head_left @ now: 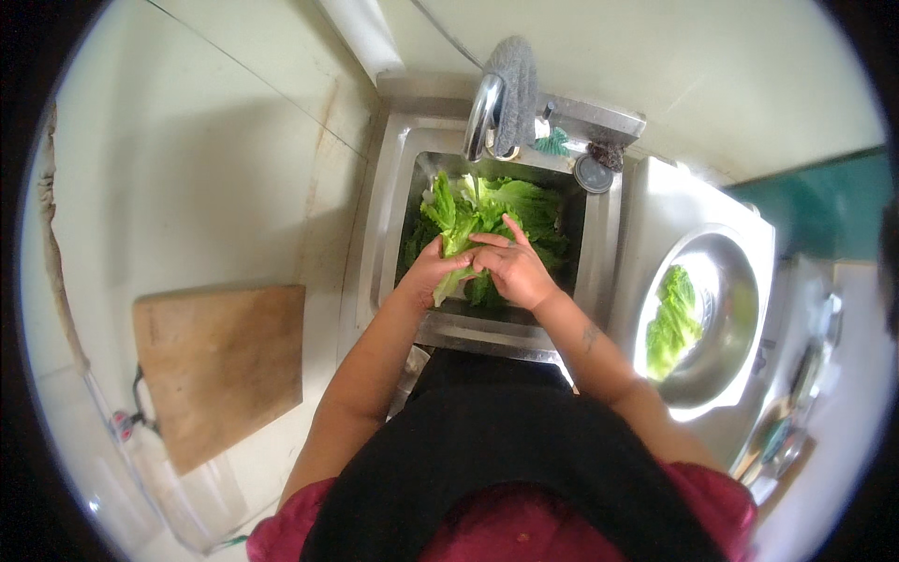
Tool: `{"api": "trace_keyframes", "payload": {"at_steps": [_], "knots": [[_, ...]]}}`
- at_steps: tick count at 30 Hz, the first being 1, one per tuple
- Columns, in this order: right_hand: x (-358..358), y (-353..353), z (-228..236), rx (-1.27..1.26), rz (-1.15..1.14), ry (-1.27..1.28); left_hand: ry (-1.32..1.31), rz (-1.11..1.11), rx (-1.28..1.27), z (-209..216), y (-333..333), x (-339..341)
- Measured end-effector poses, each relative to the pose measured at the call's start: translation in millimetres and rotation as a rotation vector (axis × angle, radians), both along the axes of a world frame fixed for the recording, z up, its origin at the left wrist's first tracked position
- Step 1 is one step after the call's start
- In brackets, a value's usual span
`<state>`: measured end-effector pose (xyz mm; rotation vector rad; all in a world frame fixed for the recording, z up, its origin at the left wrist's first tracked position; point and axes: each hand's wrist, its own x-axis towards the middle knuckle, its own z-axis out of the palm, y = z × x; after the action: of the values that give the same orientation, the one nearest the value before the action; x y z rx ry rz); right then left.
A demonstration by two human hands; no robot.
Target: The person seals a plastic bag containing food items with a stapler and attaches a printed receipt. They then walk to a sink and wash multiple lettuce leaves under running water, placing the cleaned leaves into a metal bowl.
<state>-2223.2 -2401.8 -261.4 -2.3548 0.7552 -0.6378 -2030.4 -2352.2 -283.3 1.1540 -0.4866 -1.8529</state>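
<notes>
My left hand point(433, 270) is closed around the pale stem end of a green lettuce leaf point(453, 239), held up over the sink point(375, 234). On the leaf's right side, my right hand point(515, 271) pinches at it with thumb and curled fingers, while one finger points upward. Beneath and beyond both hands, more lettuce leaves point(532, 208) fill the basin. A curved chrome faucet point(481, 112) reaches over them, and a thin stream of water seems to fall from it onto the leaves.
A grey cloth point(515, 84) drapes over the faucet. Behind the basin lie a green scrubber point(552, 141), a dark scouring pad point(606, 154) and a round drain cover point(593, 174). Rightward, a steel bowl point(735, 323) holds lettuce point(676, 323). A wooden board point(225, 370) stands at left.
</notes>
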Motion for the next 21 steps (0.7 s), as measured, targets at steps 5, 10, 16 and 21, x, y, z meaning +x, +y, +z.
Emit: {"api": "trace_keyframes", "payload": {"at_steps": [5,10,16,21], "knots": [[6,-2,-31,0.309,-0.51,-0.411,-0.004,0.249,-0.021,-5,-4,-11],[36,-24,-17,1.528,-0.797,-0.585,-0.025,0.367,-0.024,-9,-3,-24],[44,-28,-54,1.087,-0.621,-0.582,-0.252,0.357,-0.04,-6,-11,-18],[45,-16,-54,1.409,-0.764,-0.782,-0.171,0.625,0.042,-11,-13,-16]]}}
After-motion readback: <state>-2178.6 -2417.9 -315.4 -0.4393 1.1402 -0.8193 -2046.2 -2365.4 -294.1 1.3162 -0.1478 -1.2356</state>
